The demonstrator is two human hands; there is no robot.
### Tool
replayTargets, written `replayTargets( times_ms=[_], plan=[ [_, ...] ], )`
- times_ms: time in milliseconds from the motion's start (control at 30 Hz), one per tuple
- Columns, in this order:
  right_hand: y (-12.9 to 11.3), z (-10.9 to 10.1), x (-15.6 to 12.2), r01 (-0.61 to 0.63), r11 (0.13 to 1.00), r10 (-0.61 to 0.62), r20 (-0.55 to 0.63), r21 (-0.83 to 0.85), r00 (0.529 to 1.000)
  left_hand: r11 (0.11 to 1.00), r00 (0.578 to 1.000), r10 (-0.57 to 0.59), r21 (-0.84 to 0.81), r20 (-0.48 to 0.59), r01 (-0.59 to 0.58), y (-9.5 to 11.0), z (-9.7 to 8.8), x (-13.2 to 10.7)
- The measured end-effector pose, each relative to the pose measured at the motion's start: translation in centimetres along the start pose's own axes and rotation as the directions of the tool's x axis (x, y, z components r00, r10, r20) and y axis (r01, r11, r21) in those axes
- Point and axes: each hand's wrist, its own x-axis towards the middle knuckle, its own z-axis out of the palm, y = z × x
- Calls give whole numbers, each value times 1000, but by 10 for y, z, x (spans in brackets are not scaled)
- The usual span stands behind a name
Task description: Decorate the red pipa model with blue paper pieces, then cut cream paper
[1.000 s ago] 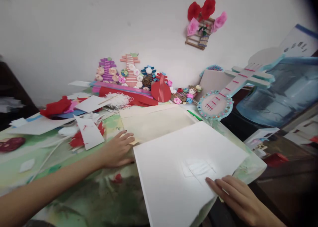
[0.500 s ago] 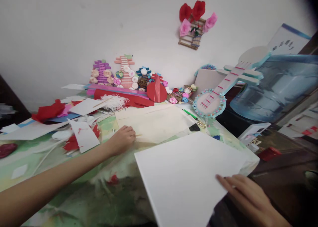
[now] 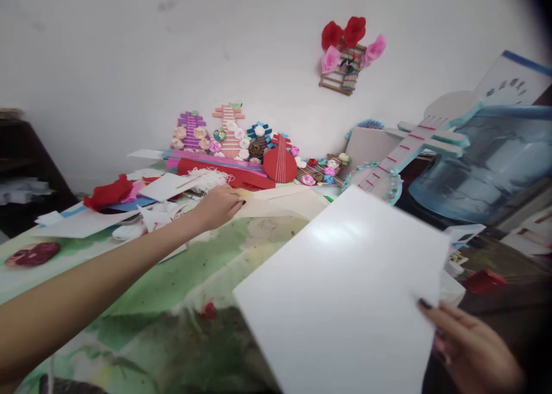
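Craft room with model lutes (image 3: 281, 167)

The right hand (image 3: 472, 339) grips a white board (image 3: 345, 302).

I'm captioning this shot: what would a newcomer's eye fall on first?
The glossy white board, its right edge held in the right hand, fills much of the lower middle. Next come the red and pink flowers high on the wall, then the pale lute-shaped craft with pink strips, slanting at the right beside the blue water bottle.
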Motion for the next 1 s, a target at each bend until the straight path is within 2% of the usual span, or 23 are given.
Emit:
replayTargets(
  times_ms=[67, 133, 233, 367, 467, 567, 767, 867, 1000],
  plan=[
    [17, 17, -11, -240, 970, 234, 120, 36, 965, 1000, 1000, -8, 15, -11, 8, -2, -2, 1],
    [31, 37, -16, -352, 934, 330, 222, 66, 918, 1000, 999, 0, 31, -34, 2, -4, -3, 2],
    [41, 70, -15, -398, 908, 352, 282, 128, 893, 998, 996, 28, 54, -83, -23, -4, -4, 1],
    [43, 115, -13, -408, 899, 339, 337, 159, 879, 993, 991, 26, 117, -129, -11, -3, -7, -4],
    [46, 134, -22, -363, 911, 268, 385, 197, 883, 988, 987, 14, 152, -157, 10, -3, -10, -8],
    [56, 135, -38, -348, 915, 260, 359, 205, 896, 984, 988, -26, 172, -155, 53, -6, -12, -9],
    [76, 107, -63, -442, 883, 385, 294, 160, 875, 969, 983, -141, 190, -116, 161, -19, -8, -2],
    [72, 105, -57, -419, 894, 361, 299, 160, 884, 970, 982, -142, 182, -122, 163, -22, -7, 1],
    [58, 123, -25, -371, 916, 310, 318, 152, 896, 988, 989, -51, 140, -141, 71, -20, -13, -3]
  ],
)
